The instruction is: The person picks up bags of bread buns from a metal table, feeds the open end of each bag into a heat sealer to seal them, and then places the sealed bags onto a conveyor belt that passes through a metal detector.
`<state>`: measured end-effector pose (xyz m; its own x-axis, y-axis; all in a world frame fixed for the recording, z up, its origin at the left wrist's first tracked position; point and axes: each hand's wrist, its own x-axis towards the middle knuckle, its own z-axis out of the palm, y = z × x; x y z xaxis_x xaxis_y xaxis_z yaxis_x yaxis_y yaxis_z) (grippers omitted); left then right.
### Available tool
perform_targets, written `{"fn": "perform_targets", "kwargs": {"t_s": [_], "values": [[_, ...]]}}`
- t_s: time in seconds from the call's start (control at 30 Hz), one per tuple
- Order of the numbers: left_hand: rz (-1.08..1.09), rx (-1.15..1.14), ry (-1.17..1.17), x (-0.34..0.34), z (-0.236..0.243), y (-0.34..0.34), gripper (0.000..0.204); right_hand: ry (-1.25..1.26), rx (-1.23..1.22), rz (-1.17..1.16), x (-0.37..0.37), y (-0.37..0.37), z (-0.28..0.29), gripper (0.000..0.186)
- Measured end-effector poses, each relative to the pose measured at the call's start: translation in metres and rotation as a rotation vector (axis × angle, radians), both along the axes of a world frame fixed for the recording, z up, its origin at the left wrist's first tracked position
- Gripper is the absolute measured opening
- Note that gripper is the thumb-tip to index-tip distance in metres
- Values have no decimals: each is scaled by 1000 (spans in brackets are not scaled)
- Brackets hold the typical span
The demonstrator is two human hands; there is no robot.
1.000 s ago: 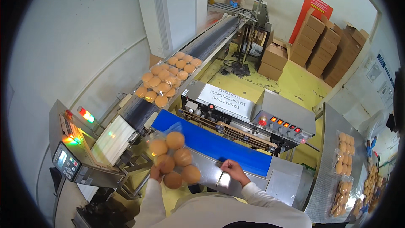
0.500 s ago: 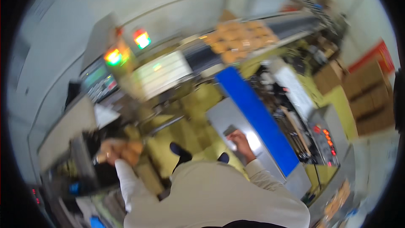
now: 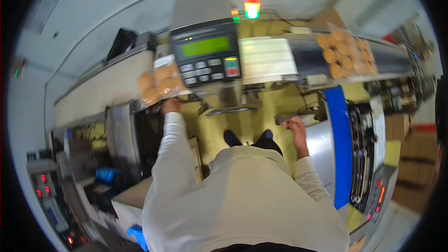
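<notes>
A clear plastic bag of round brown buns point(image 3: 157, 87) is tilted over the end of the pale conveyor belt, left of a control panel. My left hand point(image 3: 171, 106) grips its near edge, the fingertips partly hidden by the bag. On the right, my right hand point(image 3: 295, 126) is closed around a small dark grey flat piece point(image 3: 283, 119), whose kind I cannot make out. That hand is beside the steel table with the blue strip, above its left edge.
Ahead stands a control panel point(image 3: 205, 56) with a green screen and keys. More bagged buns point(image 3: 345, 53) lie on the dark belt at the far right. A pale conveyor point(image 3: 105, 81) runs left; a steel table point(image 3: 321, 149) and blue strip point(image 3: 338, 144) stand right. Cartons point(image 3: 417, 154) are stacked beyond.
My view has turned left toward the control panel. The left hand has carried the bag of buns forward to the pale conveyor's end. The right hand still holds the grey piece.
</notes>
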<state>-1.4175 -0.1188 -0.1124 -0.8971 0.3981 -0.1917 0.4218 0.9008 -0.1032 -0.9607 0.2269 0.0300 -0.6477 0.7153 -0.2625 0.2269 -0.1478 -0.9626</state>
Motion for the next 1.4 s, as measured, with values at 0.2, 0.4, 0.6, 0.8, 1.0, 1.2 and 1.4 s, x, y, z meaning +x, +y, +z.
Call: {"fn": "perform_targets", "kwargs": {"t_s": [0.2,0.4,0.6,0.8,1.0,1.2,1.4], "values": [[321,602,-284,179,-70,5,27,-20,-42,14,-113,70,-45,15],[525,316,-852,253,-8,-1,37,-143,264,128,-281,118,-144,41],[613,558,-813,276,1,31,40,-450,346,-44,-310,145,-151,43],[312,384,-795,235,-43,61,38,-80,239,-367,-241,248,-133,20],[300,267,-879,194,-48,126,36,19,350,-1070,-122,314,-136,14],[296,274,-1042,176,-68,140,36,-335,445,-1425,-76,324,-91,50],[182,176,-899,173,-37,181,33,-501,616,-1422,-39,454,-65,52]]}}
